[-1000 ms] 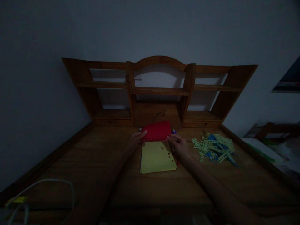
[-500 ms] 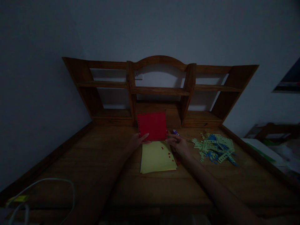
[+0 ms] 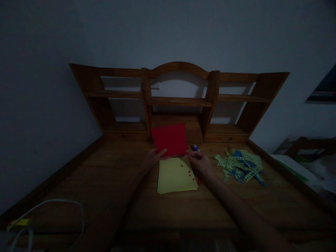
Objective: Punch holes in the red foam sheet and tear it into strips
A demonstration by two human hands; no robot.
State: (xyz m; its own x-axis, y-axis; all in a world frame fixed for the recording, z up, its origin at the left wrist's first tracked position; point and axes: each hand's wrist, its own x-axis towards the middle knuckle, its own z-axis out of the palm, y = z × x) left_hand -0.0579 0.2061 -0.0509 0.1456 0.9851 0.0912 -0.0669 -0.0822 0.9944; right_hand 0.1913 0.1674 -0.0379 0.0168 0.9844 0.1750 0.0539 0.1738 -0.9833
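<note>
1. Holding red sheet (image 3: 170, 139) tilted up at far end of yellow paper (image 3: 177, 177) on bench (image 3: 91, 169).
2. Looks partway: small holes along left and top, seemingly none at right; too dim to judge bottom.
3. Pinching sheet's lower left corner, thumb in front, with left hand (image 3: 155, 157).
4. Touching lower right corner with right hand (image 3: 200, 162), thumb and fingertips nearly together; cannot tell whether pinching sheet or something small.

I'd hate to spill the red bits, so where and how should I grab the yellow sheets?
Probably pinch the near left corner of the yellow sheets, coming from the left. That corner is bare and slightly fanned, while the red bits lie toward the right and the red sheet blocks the far edge.
</note>
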